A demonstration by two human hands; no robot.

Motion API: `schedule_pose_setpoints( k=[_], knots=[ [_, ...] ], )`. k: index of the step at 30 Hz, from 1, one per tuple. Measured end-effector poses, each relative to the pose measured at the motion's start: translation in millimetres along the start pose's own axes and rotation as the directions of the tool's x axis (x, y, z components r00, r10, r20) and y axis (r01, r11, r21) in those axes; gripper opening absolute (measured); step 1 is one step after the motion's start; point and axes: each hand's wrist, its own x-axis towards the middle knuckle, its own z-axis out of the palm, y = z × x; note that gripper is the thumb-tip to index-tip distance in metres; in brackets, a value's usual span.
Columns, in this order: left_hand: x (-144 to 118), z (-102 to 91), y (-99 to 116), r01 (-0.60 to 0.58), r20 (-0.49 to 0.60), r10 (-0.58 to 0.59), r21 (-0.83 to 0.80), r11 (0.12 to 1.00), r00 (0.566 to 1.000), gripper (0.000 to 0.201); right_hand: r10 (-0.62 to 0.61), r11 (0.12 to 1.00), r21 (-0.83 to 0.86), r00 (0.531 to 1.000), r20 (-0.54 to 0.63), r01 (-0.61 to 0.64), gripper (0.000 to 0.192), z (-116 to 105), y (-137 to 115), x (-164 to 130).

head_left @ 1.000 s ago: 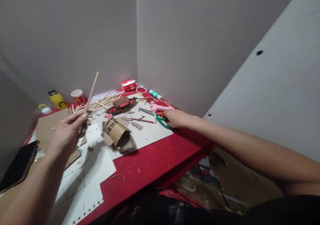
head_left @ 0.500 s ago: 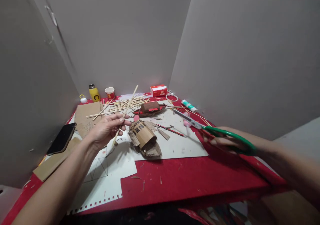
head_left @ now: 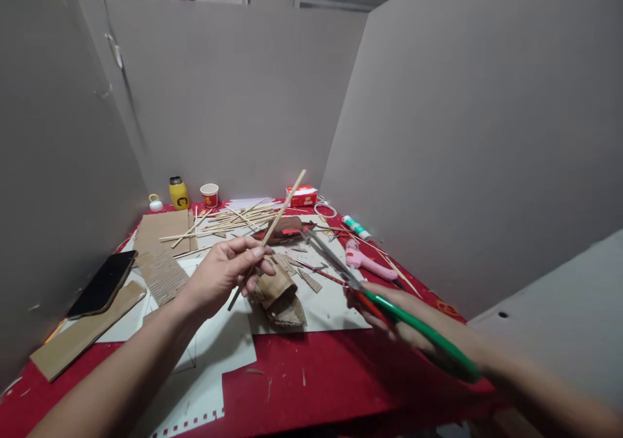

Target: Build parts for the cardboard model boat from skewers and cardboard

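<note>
My left hand [head_left: 233, 270] pinches a thin wooden stick [head_left: 286, 206] between thumb and fingers, its upper end slanting up to the right. In my right hand [head_left: 384, 308] is a pair of scissors [head_left: 413, 324] with green and red handles, the blades pointing toward the stick but apart from it. Below my left fingers sits a cardboard boat model [head_left: 277, 289] with a curved cover, partly hidden by the hand. Behind it stands a second small boat [head_left: 285, 228] with a brown cover, partly covered by the stick and the scissor tips.
Loose sticks [head_left: 243, 219] lie at the back near a yellow bottle [head_left: 178, 194], a paper cup [head_left: 209, 196] and a red box [head_left: 302, 196]. A pink glue gun [head_left: 370, 264] and a white-green tube [head_left: 357, 228] are right. A phone [head_left: 103, 283] and cardboard [head_left: 87, 328] are left.
The scissors have come leftward, closer to the stick. My left hand has shifted right, bringing the stick's upper end with it. The head view has tilted up, showing shelves behind the panel.
</note>
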Motion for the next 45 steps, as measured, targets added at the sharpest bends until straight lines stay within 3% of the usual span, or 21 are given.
schedule_pose_setpoints(
  k=[5,9,12,18,21,25,30,35,45],
  knots=[
    [-4.6,12.6,-1.9,0.042,0.012,-0.041,-0.02,0.999,0.999,0.015,0.01,0.999,-0.048,0.989,0.151,-0.003,0.064,1.9,-40.0,14.3],
    [-7.9,19.2,-4.4,0.026,0.027,-0.027,0.015,1.0,0.999,0.015,-0.05,0.995,-0.075,0.989,0.138,0.06,0.071,-2.2,-71.0,25.6],
    [-11.3,20.1,-2.7,0.009,0.027,-0.011,0.07,0.998,1.0,0.015,-0.103,0.991,-0.074,0.983,0.152,0.115,0.071,-3.0,-79.5,33.7],
    [-23.8,6.2,8.5,-0.001,-0.036,0.005,0.118,0.993,0.999,0.016,-0.161,0.978,-0.102,0.968,0.191,0.183,0.072,0.6,-92.2,56.7],
    [-32.1,-5.6,11.0,0.006,-0.095,0.003,0.097,0.995,0.996,0.017,-0.211,0.969,-0.078,0.949,0.234,0.234,0.063,7.0,-107.3,69.8],
    [-41.5,-23.6,7.4,0.012,-0.115,-0.01,0.014,1.0,0.993,0.016,-0.126,0.981,-0.11,0.953,0.276,0.162,0.035,17.7,-129.6,82.3],
    [-44.9,-49.2,0.0,0.048,-0.149,-0.059,-0.077,0.996,0.987,0.016,0.019,0.982,-0.184,0.95,0.311,0.04,0.021,28.2,-150.5,98.8],
    [-42.0,-65.4,-5.9,0.089,-0.181,-0.123,-0.182,0.979,0.976,0.017,0.043,0.989,-0.15,0.922,0.384,0.017,0.02,32.7,-156.6,115.5],
    [-49.0,-63.8,1.5,-0.008,-0.177,-0.041,-0.267,0.964,0.983,0.021,0.169,0.939,-0.342,0.893,0.417,-0.018,0.03,13.3,-193.3,132.8]
  ],
)
